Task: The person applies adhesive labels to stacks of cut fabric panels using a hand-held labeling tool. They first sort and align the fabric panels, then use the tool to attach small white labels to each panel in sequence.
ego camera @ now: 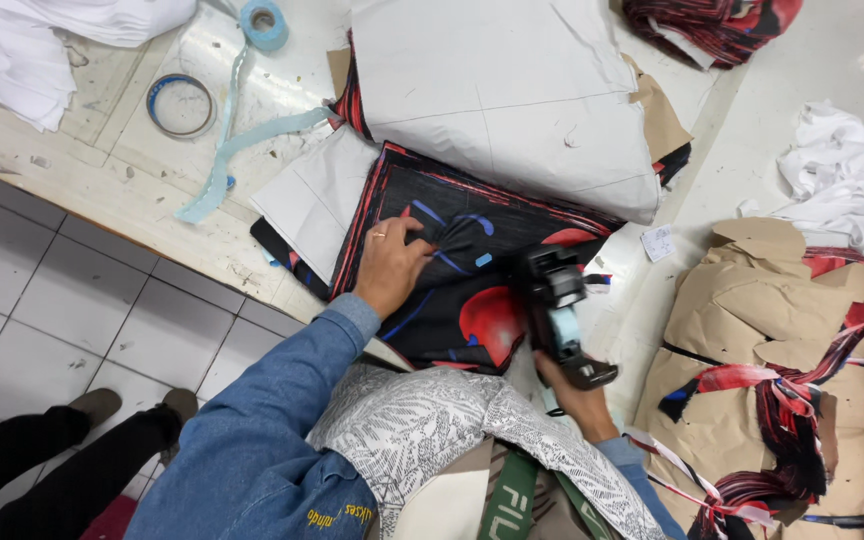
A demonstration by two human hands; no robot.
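Note:
A stack of cut black fabric pieces with red and blue print (452,270) lies on the worktable (122,170). My left hand (390,265), a ring on one finger, pinches and presses the top layer near the middle. My right hand (577,395) grips the handle of a black tagging gun with a pale blue body (555,305), whose nose rests on the fabric's right part. White paper pattern sheets (497,90) cover another fabric stack just beyond.
Bundles wrapped in brown paper and tied with fabric strips (772,370) sit at right. Pale blue tape roll (264,24), a tape ring (182,104) and a loose strip (232,150) lie at left, white cloth (22,50) in the corner. Another person's legs (62,460) stand on the tiled floor.

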